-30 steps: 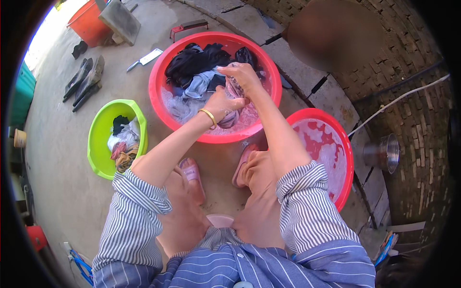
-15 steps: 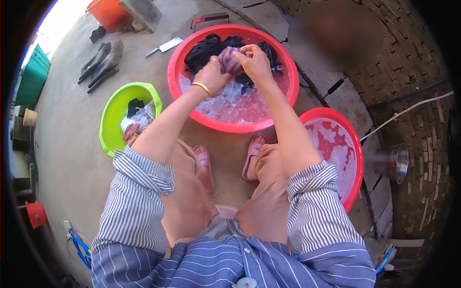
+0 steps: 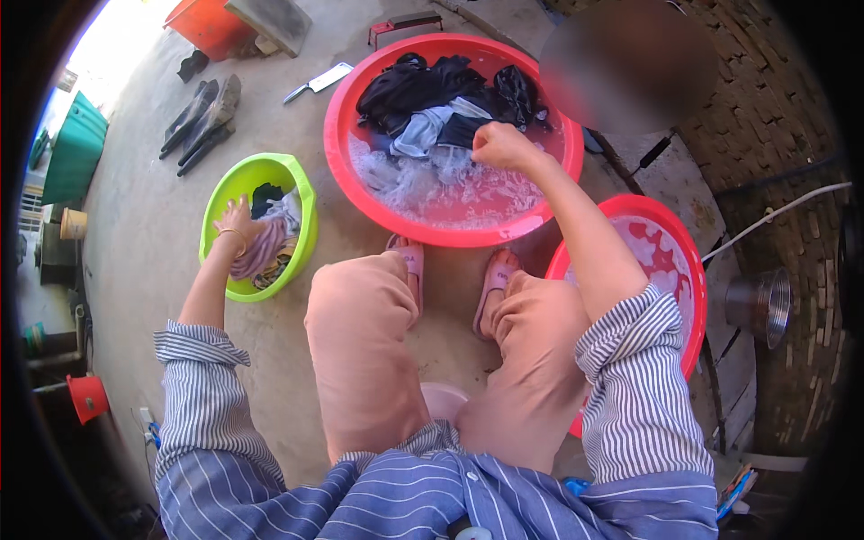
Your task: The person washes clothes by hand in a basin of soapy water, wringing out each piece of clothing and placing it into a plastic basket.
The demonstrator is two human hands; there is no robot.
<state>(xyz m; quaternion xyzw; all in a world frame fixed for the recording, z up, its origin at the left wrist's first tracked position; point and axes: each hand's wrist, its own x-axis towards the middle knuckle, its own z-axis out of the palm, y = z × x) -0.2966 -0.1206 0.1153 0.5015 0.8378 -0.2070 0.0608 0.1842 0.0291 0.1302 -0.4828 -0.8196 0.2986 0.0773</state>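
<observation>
My left hand [image 3: 236, 218] rests at the lime-green basin [image 3: 308, 180] with its fingers spread. Beneath it lies a mauve cloth [image 3: 259, 248], next to a white cloth and a small black one. My right hand [image 3: 504, 147] is closed over the large red basin [image 3: 338, 135]; what its curled fingers hold, if anything, is hidden. Close to that hand, a dark navy cloth [image 3: 461, 131] and a light blue-grey cloth [image 3: 421, 132] lie in the basin. Black garments [image 3: 418, 85] are heaped at its far side. Sudsy water [image 3: 450, 198] fills the near part.
A second red basin [image 3: 691, 297] with foamy water stands to my right, near a metal bucket [image 3: 758, 306]. Beyond the large basin lie a cleaver [image 3: 319, 83] and a small red-framed stand [image 3: 405, 27]. Dark boots [image 3: 202, 121] lie on the concrete floor at the far left.
My left hand has gone from the large red basin to the green one, where the mauve cloth now lies. My right hand stays over the red basin, now apart from that cloth.
</observation>
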